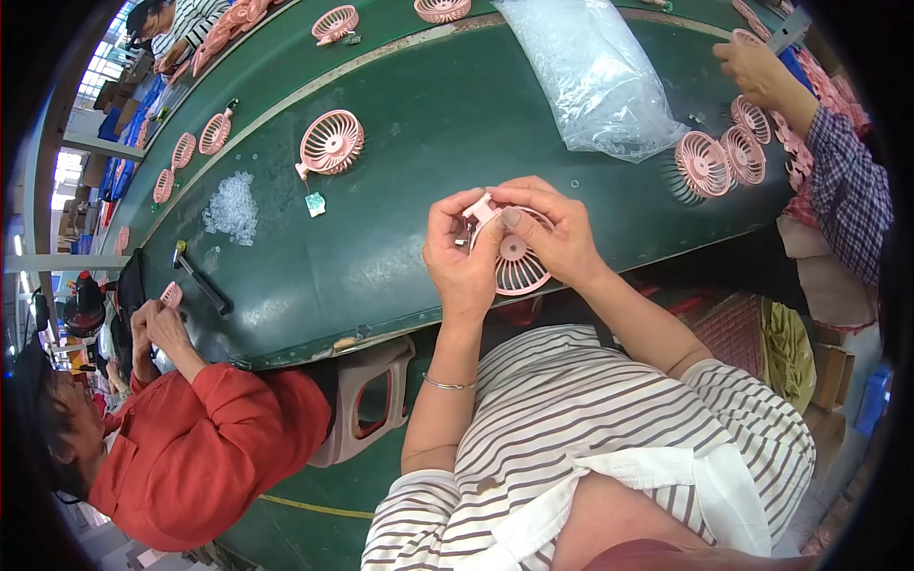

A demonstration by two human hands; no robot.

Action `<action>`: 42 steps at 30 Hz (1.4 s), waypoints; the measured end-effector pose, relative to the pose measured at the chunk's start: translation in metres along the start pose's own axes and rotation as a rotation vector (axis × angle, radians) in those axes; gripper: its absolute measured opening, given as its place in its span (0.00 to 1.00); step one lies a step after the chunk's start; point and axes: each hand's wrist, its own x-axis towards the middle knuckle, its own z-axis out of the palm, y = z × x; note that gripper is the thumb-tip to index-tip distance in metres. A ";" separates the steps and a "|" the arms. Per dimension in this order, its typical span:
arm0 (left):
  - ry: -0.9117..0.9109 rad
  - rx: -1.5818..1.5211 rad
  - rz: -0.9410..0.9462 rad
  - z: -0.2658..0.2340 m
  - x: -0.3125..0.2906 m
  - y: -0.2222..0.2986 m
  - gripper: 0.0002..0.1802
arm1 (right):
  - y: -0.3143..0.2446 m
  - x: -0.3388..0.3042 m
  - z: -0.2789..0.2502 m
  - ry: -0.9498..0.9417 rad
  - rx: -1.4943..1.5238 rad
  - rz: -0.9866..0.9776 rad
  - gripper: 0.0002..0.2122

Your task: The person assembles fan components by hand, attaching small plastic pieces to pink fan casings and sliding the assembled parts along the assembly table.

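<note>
Just above the table's near edge, both my hands are closed around one pink round fan housing (520, 273) with a slatted grille. My left hand (457, 262) pinches the small pale-pink neck piece (484, 211) at its upper left. The right hand (564, 240) wraps the grille's upper right side, its thumb pressing close to the neck. A small metallic or dark bit shows beside the left fingers, too small to name. My fingers cover part of the housing's rim.
On the green table (428, 133) lie another pink fan housing (332, 143) wired to a small circuit board (315, 204), a heap of small clear pieces (230, 209), a hammer (202, 278) and a clear plastic bag (600, 86). More housings (705, 164) sit right. Co-workers' hands work at both sides.
</note>
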 end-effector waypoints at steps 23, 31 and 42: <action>-0.020 -0.039 -0.042 -0.002 0.002 0.000 0.16 | -0.004 -0.003 0.007 0.101 -0.060 -0.097 0.11; -0.016 0.021 -0.037 -0.003 0.002 0.002 0.19 | -0.006 -0.004 0.007 0.120 -0.199 -0.198 0.11; 0.004 0.051 0.063 -0.002 -0.001 0.001 0.15 | -0.006 0.000 0.006 0.131 -0.170 -0.168 0.14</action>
